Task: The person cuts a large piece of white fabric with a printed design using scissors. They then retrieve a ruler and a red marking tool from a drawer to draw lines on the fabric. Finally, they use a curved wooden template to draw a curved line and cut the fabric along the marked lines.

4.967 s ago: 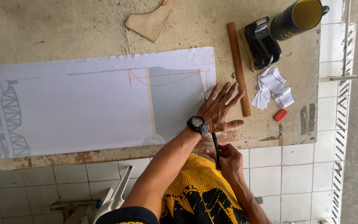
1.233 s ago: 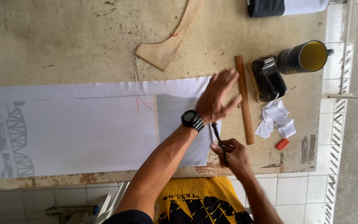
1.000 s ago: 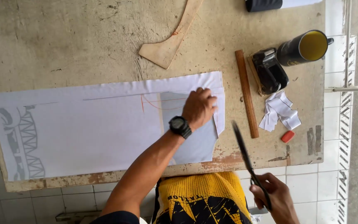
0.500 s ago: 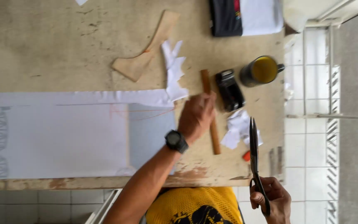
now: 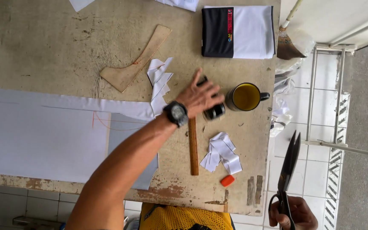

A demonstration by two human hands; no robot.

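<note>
My left hand (image 5: 199, 97), with a black watch on the wrist, reaches across the worn table (image 5: 43, 51) and rests over a black object (image 5: 214, 111) beside the mug; whether it grips it I cannot tell. My right hand (image 5: 292, 213) is off the table's right edge, holding large black scissors (image 5: 289, 166) with the blades pointing up and closed. A long white sheet (image 5: 43, 136) with red drawn lines lies flat at the left. A wooden ruler (image 5: 193, 147) lies just below my left wrist.
A black mug with yellow inside (image 5: 245, 96) stands right of my left hand. A curved wooden template (image 5: 135, 59), white paper scraps (image 5: 222, 153), more scraps (image 5: 159, 83), an orange eraser (image 5: 227, 180) and folded black-and-white cloth (image 5: 239, 32) lie around. A metal rail (image 5: 341, 102) stands at the right.
My left hand left the white sheet and moved right to the black object by the mug. My right hand pulled the scissors off the table to the right, blades up. The camera shifted.
</note>
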